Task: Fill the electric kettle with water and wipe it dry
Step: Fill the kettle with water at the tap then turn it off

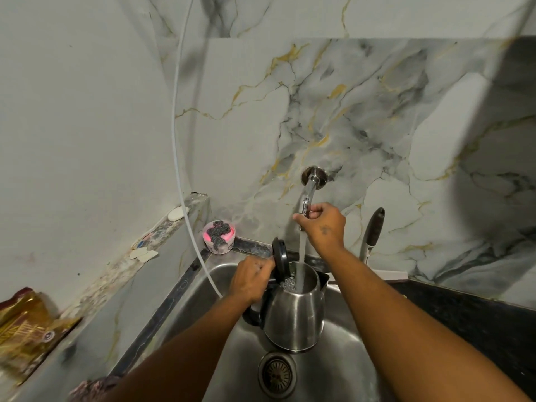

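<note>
A steel electric kettle (294,317) with a black handle stands tilted in the steel sink (220,288), its black lid (280,258) flipped up. My left hand (251,278) grips the kettle's handle at the top. Water runs in a stream (301,256) from the wall tap (309,191) into the kettle's open mouth. My right hand (322,224) is closed around the tap's handle just above the stream.
A pink tub with a steel scrubber (219,236) sits on the sink's back corner. A white hose (181,181) hangs down into the sink. The drain (277,374) lies below the kettle. A black-handled utensil (372,233) leans on the wall; dark counter (470,317) lies to the right.
</note>
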